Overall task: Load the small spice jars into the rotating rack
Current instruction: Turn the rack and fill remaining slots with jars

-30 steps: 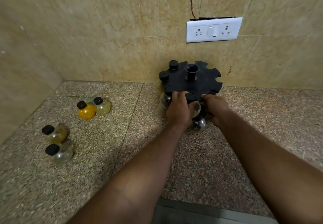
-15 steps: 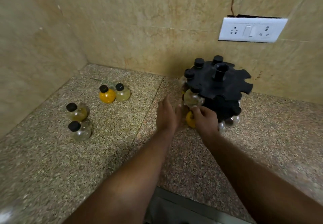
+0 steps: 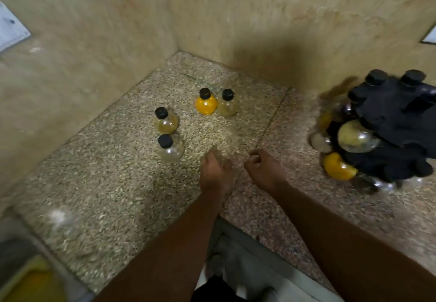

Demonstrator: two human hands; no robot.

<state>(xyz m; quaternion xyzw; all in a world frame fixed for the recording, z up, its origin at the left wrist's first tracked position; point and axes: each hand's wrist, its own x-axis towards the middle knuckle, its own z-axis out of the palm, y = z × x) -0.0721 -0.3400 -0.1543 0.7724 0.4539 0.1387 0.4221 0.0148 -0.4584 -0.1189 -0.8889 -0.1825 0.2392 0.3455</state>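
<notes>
The left hand's fingers point(image 3: 213, 154) are blurred but look loosely spread and empty; the right hand's fingers point(image 3: 256, 158) curl loosely inward, gripping nothing. The left hand point(image 3: 215, 172) and right hand point(image 3: 265, 171) hover side by side over the speckled tabletop point(image 3: 118, 195). Just left and farther off stand four black-capped spice jars: a clear jar point(image 3: 170, 148) touching a pale yellow jar point(image 3: 165, 121), then an orange jar point(image 3: 206, 102) beside another pale jar point(image 3: 227, 103). At the right, near the wall, the black rotating rack point(image 3: 391, 122) holds several jars.
</notes>
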